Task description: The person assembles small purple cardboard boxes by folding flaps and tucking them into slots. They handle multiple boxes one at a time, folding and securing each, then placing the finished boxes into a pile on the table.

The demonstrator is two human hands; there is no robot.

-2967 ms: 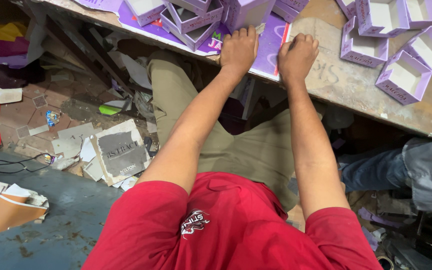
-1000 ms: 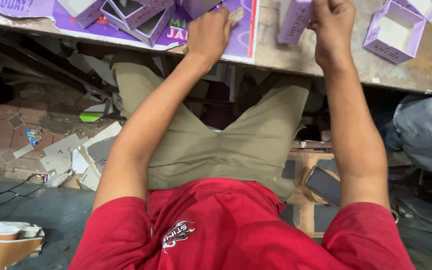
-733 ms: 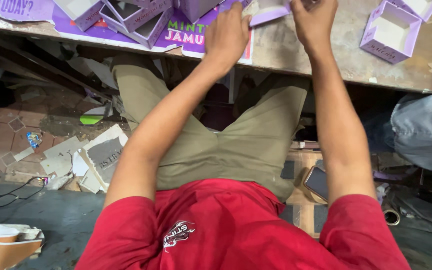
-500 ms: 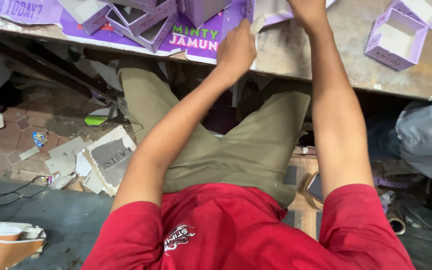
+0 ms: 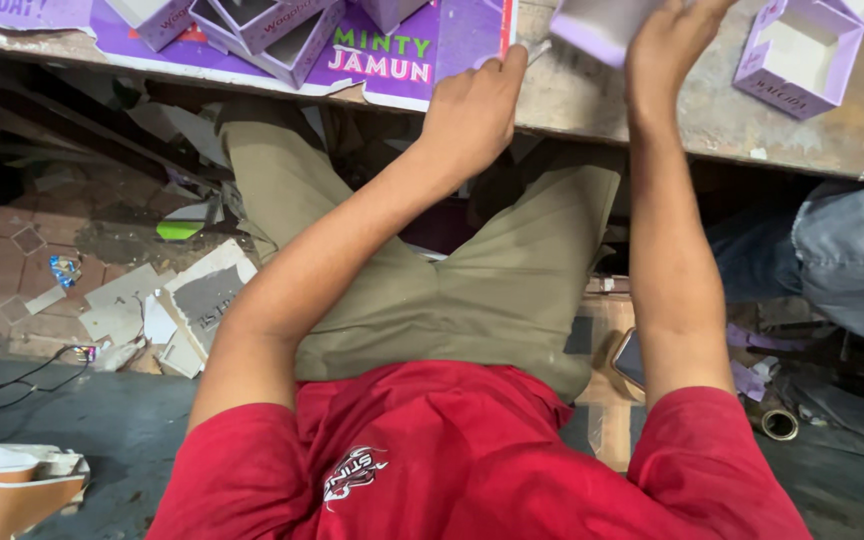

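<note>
I sit at a worn wooden table (image 5: 652,120) in a red shirt and khaki trousers. My right hand (image 5: 667,40) grips a pale purple folded box piece (image 5: 600,22) at the top of the head view, partly cut off by the frame. My left hand (image 5: 472,105) rests at the table's front edge with its fingers curled. Its thumb lies against the corner of a large purple printed sheet (image 5: 452,40). A thin pale sliver (image 5: 540,48) lies just beside that thumb. Whether the left hand grips anything is hidden.
Open purple boxes stand on the sheet (image 5: 282,30) and at the right (image 5: 800,60). Another person's jeans-clad leg (image 5: 852,260) is close on the right. Cardboard scraps (image 5: 192,300), cables (image 5: 12,370), a tape roll (image 5: 780,423) and stacked board (image 5: 12,490) litter the floor.
My right hand has picked the purple piece off the table and raised it toward the top edge. My left hand has slid back from the sheet to the table's edge.
</note>
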